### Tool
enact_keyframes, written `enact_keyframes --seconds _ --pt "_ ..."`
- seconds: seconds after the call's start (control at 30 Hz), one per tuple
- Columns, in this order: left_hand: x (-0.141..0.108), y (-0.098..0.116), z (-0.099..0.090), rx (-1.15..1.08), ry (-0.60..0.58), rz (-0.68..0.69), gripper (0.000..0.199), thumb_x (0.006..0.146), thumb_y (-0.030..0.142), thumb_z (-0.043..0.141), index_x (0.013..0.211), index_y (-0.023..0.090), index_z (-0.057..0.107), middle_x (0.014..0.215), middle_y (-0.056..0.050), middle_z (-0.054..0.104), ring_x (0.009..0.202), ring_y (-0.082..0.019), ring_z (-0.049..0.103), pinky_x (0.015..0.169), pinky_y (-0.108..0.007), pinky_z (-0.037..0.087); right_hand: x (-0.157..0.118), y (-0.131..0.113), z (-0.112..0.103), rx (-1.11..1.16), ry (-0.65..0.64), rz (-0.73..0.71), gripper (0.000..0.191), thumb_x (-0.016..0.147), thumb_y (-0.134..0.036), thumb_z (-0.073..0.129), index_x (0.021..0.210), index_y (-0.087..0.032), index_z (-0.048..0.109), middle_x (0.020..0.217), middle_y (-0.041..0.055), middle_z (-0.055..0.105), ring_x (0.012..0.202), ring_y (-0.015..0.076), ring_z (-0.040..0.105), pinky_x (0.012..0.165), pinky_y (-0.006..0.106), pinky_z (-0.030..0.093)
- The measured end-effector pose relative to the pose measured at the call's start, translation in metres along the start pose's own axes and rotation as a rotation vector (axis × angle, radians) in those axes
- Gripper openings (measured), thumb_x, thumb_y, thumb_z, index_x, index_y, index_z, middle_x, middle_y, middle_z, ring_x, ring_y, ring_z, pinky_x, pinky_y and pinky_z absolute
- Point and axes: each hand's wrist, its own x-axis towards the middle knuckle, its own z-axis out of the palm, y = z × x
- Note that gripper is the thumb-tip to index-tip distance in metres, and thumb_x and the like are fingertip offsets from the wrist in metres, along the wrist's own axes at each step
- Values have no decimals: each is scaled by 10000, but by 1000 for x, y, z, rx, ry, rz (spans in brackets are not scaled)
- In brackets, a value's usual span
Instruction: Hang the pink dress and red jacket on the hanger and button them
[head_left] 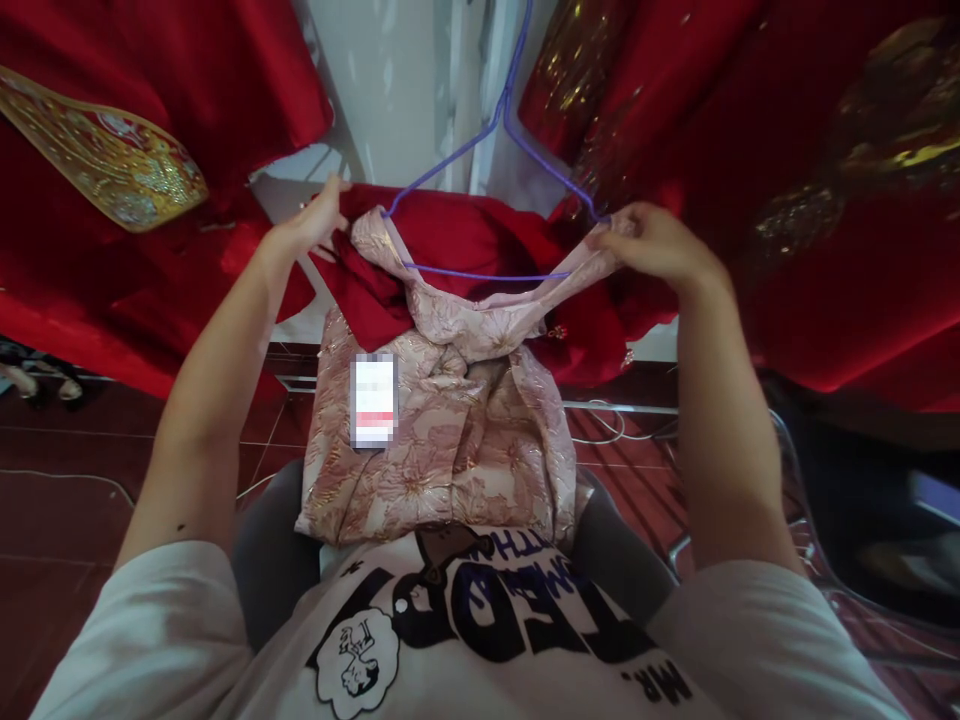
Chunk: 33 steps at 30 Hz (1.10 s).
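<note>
A pink and gold patterned garment (420, 470) lies over my lap, its upper part on a purple wire hanger (487, 274). My right hand (656, 240) pinches the garment's right shoulder at the hanger's end, thumb on top. My left hand (319, 218) is at the left, beside the other shoulder, its fingers closed on red cloth (367, 300). More of that red cloth lies behind the hanger and under the garment's neckline. A phone (374, 400) with a blurred, lit screen rests on the garment, left of its middle.
Red garments with gold embroidery (127, 165) hang at both sides. A dark chair (862, 500) with a metal frame stands at the right, a bluish object on it. White cables (607, 425) run over the red tiled floor (52, 520). Shoes are at the far left.
</note>
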Motion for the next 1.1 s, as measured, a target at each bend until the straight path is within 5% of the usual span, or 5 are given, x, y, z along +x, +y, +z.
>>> enact_keyframes --seconds 0.2,0.33,0.6,0.73,1.1 --pt "-6 -5 7 -230 -360 -277 710 1027 694 204 965 131 632 676 -97 645 728 -274 717 815 -528 597 -10 10 13 46 101 -295 165 1009 -325 556 1119 -233 637 1212 124 712 1065 225 619 981 341 458" --pt "-16 -4 -4 -153 -454 -356 1061 944 840 -72 903 87 673 748 -178 721 778 -288 731 806 -483 588 -16 19 13 105 118 -330 264 1031 -361 433 1155 -248 636 1243 137 702 1094 242 620 987 362 445" --pt "-59 53 12 356 484 34 672 1040 728 384 1029 141 710 993 -130 722 1107 -316 656 1024 -482 465 -10 19 26 104 203 -332 349 977 -421 483 1231 -239 638 1309 154 696 1147 253 619 1024 363 432" --pt "-45 59 35 310 386 223 593 947 715 527 1258 218 613 1082 -66 710 1199 -283 568 1056 -476 402 -14 8 28 74 251 -275 342 949 -252 443 1186 -189 681 1298 157 718 1149 252 655 1016 336 456" --pt "-29 7 24 -198 242 -40 372 991 232 495 629 227 413 595 -4 422 732 -189 546 779 -382 491 -10 6 21 100 376 -27 317 918 -149 540 1132 -119 772 1198 174 770 1085 235 727 992 287 511"
